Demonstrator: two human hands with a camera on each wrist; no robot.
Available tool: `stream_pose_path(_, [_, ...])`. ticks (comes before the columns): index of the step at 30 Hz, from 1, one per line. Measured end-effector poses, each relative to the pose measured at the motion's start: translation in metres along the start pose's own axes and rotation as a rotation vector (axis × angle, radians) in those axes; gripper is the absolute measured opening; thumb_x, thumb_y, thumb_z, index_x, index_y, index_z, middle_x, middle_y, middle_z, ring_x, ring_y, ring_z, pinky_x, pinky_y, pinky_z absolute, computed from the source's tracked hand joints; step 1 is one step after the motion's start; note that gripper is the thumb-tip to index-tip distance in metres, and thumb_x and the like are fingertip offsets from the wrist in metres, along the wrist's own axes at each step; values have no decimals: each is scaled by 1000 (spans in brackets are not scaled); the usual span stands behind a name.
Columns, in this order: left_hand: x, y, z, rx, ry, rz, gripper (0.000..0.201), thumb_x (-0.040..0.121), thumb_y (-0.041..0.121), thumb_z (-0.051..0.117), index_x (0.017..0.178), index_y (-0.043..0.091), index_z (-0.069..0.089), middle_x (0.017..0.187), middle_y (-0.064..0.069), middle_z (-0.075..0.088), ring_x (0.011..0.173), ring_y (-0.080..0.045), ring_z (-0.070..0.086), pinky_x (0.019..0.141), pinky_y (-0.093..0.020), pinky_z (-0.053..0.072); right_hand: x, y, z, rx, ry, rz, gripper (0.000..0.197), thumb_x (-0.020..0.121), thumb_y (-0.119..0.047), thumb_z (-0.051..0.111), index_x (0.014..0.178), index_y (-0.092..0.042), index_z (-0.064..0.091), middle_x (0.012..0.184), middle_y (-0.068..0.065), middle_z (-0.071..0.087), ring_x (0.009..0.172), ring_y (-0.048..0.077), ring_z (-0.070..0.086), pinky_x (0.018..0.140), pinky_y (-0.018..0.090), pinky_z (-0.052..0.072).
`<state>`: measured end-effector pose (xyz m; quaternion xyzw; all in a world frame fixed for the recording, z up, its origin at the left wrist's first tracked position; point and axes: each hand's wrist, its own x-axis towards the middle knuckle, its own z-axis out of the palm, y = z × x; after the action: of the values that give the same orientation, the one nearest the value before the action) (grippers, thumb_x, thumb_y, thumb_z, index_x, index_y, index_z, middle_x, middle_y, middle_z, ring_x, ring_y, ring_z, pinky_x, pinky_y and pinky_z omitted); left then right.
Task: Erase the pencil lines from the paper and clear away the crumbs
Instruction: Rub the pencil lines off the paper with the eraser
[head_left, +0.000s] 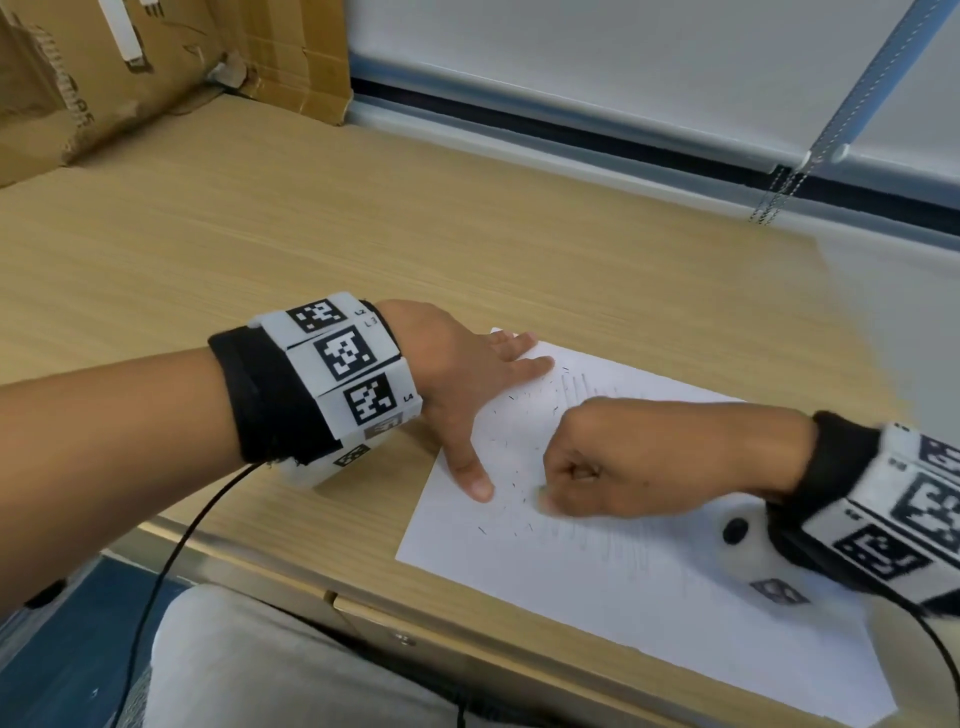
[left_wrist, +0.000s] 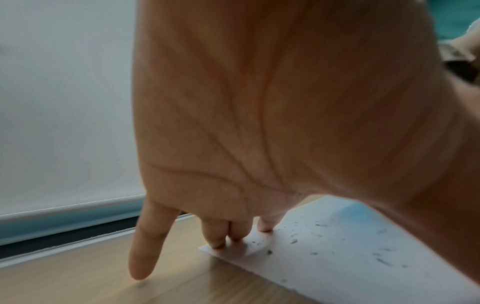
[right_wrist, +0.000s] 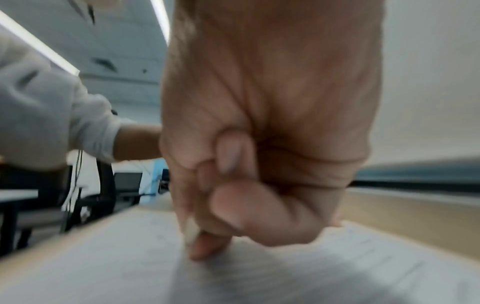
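Observation:
A white sheet of paper (head_left: 623, 582) lies on the wooden desk (head_left: 260, 234) near its front edge. Faint pencil lines (head_left: 576, 387) run across it, and dark eraser crumbs (head_left: 511, 452) are scattered over its left part. My left hand (head_left: 478, 410) lies flat, its fingers and thumb pressing the paper's left edge. In the left wrist view the fingertips (left_wrist: 218, 243) press on the paper's corner (left_wrist: 233, 250), with crumbs (left_wrist: 293, 241) beside them. My right hand (head_left: 550, 496) is curled, pinching a small pale eraser (right_wrist: 191, 231) against the paper (right_wrist: 103, 267). The fingers hide most of the eraser.
A flattened cardboard box (head_left: 130, 78) leans at the desk's back left. A blind's bead chain (head_left: 779, 192) hangs at the back right by the window sill. The left wrist's black cable (head_left: 171, 545) drops over the desk's front edge (head_left: 363, 608).

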<state>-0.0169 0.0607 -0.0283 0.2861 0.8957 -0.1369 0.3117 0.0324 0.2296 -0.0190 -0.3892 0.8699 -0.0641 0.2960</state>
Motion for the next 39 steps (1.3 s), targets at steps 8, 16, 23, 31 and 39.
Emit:
stream_pose_path(8, [1,-2,2,14,1,6,142,59,75,72,148,30,-29,155,8,-35,147,-11,-19,118,-46,13,5,6,-4,-3,18,-14,43,94,-31,50,62,-2,46,54,5,39,49,14,30,52,34,36])
stream_pose_path(16, [2,-4,3,-2,12,18,142,58,73,74,149,32,-27,156,8,-34,147,-11,-20,119,-48,14,16,16,-10,33,-32,60,40,91,-33,50,56,-13,45,53,8,46,50,32,49,55,43,49])
stream_pose_path(23, [2,-1,1,-18,20,29,141,60,70,76,149,34,-27,158,6,-30,148,-15,-18,117,-49,12,29,42,-31,-1,133,148,44,93,-30,51,53,-13,47,46,-2,45,43,20,47,50,41,49])
stream_pose_path(31, [5,-6,5,-31,25,30,144,55,74,75,149,35,-27,156,10,-33,147,-11,-20,118,-49,13,24,32,-34,-12,49,153,43,95,-30,50,57,-10,49,48,-1,45,37,14,45,46,35,51])
stream_pose_path(39, [3,-4,4,-10,18,20,143,58,73,75,149,32,-28,155,9,-35,146,-10,-22,118,-45,9,15,18,-21,-6,-88,135,39,94,-28,48,66,-1,51,57,10,47,45,24,50,38,22,42])
